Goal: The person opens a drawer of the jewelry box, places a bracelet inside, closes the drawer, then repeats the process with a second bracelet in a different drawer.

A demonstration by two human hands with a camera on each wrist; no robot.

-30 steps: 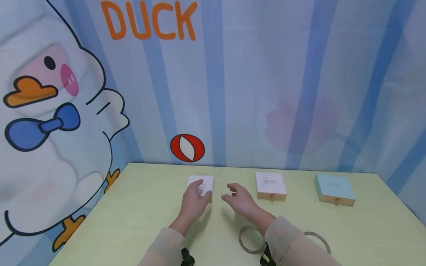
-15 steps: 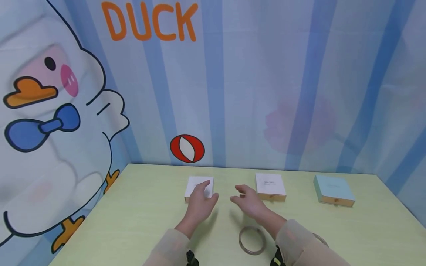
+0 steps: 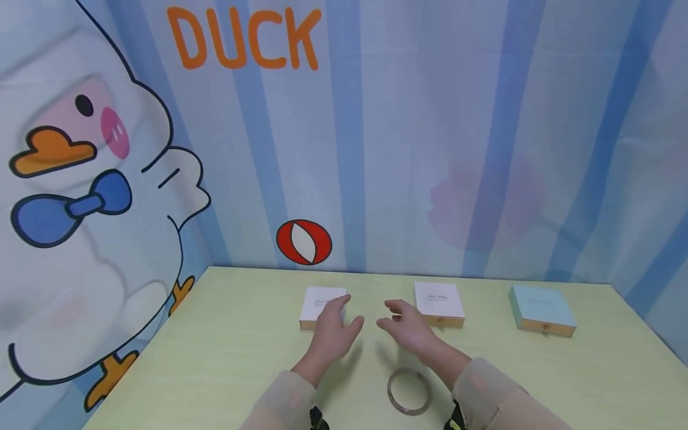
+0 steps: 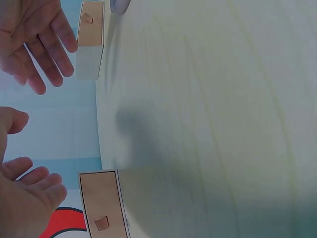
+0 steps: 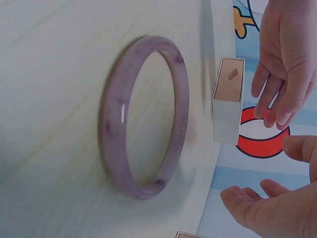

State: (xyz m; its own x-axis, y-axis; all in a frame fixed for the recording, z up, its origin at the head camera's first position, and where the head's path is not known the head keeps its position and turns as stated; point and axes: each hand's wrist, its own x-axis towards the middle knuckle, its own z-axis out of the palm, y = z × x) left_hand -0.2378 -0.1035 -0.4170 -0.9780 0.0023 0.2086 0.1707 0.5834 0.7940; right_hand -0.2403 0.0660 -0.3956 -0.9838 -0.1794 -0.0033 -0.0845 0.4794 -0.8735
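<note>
My left hand point(image 3: 334, 335) is held in the air at the front right of the left white box point(image 3: 313, 307), covering part of it in the head view. Nothing is in its relaxed, spread fingers. Facing it across a small gap, my right hand point(image 3: 412, 329) has loosely bent fingers and holds nothing. It is nearest to the middle white box point(image 3: 439, 297), in front of that box's left side. A mottled purplish bangle point(image 3: 390, 392) lies flat on the table below my right hand. The right wrist view shows the bangle point(image 5: 115, 141) large and close.
A light blue box point(image 3: 541, 304) stands at the table's back right. The boxes have tan drawer fronts with small tabs, as on the left box point(image 4: 101, 198). Behind the pale green table point(image 3: 215, 358) hangs a striped blue cloth point(image 3: 398, 149) with a printed duck.
Both hands have shifted rightward, and my left hand now covers only the left white box's right part. A second bangle seen earlier at the right is now hidden behind my right sleeve.
</note>
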